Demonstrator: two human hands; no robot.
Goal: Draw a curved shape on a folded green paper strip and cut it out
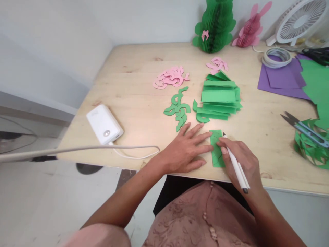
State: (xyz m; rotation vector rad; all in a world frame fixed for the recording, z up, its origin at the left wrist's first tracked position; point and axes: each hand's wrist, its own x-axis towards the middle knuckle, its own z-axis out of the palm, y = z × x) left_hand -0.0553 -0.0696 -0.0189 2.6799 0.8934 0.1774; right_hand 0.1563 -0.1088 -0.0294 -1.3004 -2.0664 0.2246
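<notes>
One white pen (235, 166) pinched in right hand (248, 164), tip beside green strip (217, 161); left hand (180, 154) on desk (138, 68), fingers (204, 149) splayed, released.

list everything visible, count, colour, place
rectangular paper slip: 1, green, front centre
slim pen: 1, white, right hand
folded paper strips: pile, green, beyond slip
curved paper cutouts: several, green, beside strips
arched paper pieces: two piles, pink, behind
tall honeycomb paper figure: 1, green, back
eared paper figure: 1, pink, back right
round fan: 1, white, back right
ring-shaped tape: count unclear, white, right
flat paper sheets: several, purple/green, right
cropped object: 1, black, right
tangled paper scraps: pile, green, right
metal scissors: 1, blue-handled, on scraps
corded boxy device: 1, white, left
wooden tabletop: 1, pale, beneath
left hand: 1, bare, at slip
right hand: 1, bare, on pen
</notes>
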